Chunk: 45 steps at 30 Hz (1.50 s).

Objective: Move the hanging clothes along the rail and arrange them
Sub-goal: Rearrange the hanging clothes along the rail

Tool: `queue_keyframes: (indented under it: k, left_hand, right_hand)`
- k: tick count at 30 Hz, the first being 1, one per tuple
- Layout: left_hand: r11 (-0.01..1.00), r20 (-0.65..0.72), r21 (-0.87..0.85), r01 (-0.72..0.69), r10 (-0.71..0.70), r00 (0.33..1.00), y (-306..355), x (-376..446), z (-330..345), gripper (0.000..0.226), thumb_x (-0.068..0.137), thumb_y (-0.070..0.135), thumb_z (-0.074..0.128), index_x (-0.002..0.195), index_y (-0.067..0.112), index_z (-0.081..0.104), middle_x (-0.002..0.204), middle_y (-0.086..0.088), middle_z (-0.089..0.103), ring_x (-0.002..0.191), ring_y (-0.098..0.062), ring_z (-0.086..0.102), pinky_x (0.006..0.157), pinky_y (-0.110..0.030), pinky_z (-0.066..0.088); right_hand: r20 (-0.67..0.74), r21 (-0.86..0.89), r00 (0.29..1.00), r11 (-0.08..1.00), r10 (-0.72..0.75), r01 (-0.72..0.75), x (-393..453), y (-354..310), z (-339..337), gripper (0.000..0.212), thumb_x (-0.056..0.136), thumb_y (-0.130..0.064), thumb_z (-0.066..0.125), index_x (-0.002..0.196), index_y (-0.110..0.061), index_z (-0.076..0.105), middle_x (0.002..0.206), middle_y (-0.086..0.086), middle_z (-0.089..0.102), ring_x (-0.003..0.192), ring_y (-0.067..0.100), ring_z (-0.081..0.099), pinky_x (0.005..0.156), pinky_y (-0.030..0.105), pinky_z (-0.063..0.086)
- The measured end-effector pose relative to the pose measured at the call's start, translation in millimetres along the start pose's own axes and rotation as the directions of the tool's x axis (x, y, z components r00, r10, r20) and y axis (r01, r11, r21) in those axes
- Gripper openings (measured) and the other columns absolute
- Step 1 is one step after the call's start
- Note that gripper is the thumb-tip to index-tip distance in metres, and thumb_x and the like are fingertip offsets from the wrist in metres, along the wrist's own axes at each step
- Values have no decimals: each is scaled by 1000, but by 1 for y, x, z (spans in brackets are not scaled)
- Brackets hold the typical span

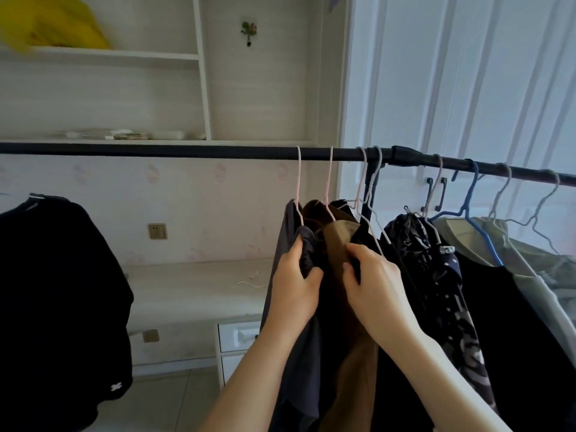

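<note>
Hanging from the black rail (187, 150) on wire hangers: dark navy garment (291, 232), brown garment (338, 238) just right of it. Left hand (294, 286) grips bunched navy fabric below the rail; right hand (375, 286) pinches the brown garment's edge. Hands close together, not touching.

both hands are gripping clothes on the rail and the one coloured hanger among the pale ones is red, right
Not quite. The head view shows the left hand gripping the dark navy garment and the right hand gripping dark fabric beside the brown garment on the rail, but the coloured hanger is blue, not red.
</note>
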<state>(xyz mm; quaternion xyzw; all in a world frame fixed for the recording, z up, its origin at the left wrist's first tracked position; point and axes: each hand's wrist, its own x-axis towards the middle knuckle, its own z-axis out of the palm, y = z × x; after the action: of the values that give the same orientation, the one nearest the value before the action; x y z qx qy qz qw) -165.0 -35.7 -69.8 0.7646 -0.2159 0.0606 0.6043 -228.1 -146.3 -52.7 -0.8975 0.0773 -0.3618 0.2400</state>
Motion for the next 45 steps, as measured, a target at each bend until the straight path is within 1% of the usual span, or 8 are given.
queue_keyframes:
  k: [10, 17, 21, 27, 31, 37, 41, 45]
  left_hand:
    - [998, -25, 58, 13, -11, 1000, -11, 37, -2, 56, 96, 5, 43, 148, 20, 29, 145, -1, 42, 135, -14, 38, 103, -15, 28]
    - [991, -78, -106, 78, -86, 993, -16, 55, -22, 52, 99, 7, 41, 147, 24, 33, 147, 7, 41, 129, -2, 36, 106, -19, 30]
    - [969, -140, -218, 117, -150, 979, -15, 64, -39, 50, 98, 5, 41, 144, 23, 39, 144, 4, 47, 132, -14, 44, 112, -33, 35]
    - [946, -186, -272, 175, -231, 955, -18, 73, -83, 45, 96, 4, 44, 136, 22, 52, 127, -1, 63, 114, -17, 59, 97, -31, 50]
    - [943, -239, -296, 155, -231, 943, -19, 69, -117, 43, 93, -1, 43, 128, 19, 60, 114, -2, 69, 98, -11, 64, 66, -7, 50]
    - [946, -259, -282, 160, -236, 937, -27, 67, -182, 46, 94, 2, 44, 132, 23, 56, 113, 0, 69, 104, -16, 64, 98, -37, 49]
    - [953, -263, -271, 137, -210, 942, -34, 63, -230, 45, 94, 0, 43, 130, 23, 58, 107, 4, 69, 99, -10, 64, 88, -23, 50]
    - [955, -250, -247, 162, -225, 942, -50, 64, -288, 46, 93, 1, 44, 132, 21, 57, 114, -2, 68, 104, -14, 63, 89, -25, 49]
  right_hand:
    - [-12, 1, 999, 999, -44, 44, 37, 17, 26, 41, 97, -14, 50, 138, -11, 50, 121, 3, 63, 107, 20, 61, 85, 18, 42]
    - [31, 2, 999, 1000, 8, -8, 62, 16, 45, 45, 99, -16, 44, 144, -19, 41, 104, 6, 65, 91, 23, 62, 77, 29, 51]
    - [100, -17, 992, 997, 80, -79, 74, 10, 61, 47, 98, -10, 39, 146, -12, 36, 119, 9, 59, 104, 27, 59, 83, 30, 48]
    - [76, 47, 990, 992, 116, -120, 88, -1, 73, 30, 95, -4, 40, 122, -2, 55, 94, 5, 58, 81, 19, 52, 58, 19, 35]
    - [42, 61, 994, 993, 101, -104, 92, -23, 72, 33, 97, -7, 40, 125, -3, 57, 103, 11, 65, 92, 25, 59, 75, 23, 39]
    - [53, 82, 998, 996, 22, -27, 83, -81, 93, 32, 98, -8, 42, 125, -4, 58, 103, 10, 66, 94, 25, 61, 76, 25, 41]
    - [61, 113, 998, 993, 29, -35, 81, -126, 118, 33, 98, -8, 41, 127, -5, 57, 103, 9, 65, 91, 22, 59, 75, 23, 39]
    - [68, 146, 997, 988, 42, -51, 76, -179, 145, 39, 100, -8, 40, 138, -6, 47, 117, 11, 63, 98, 22, 59, 77, 18, 35]
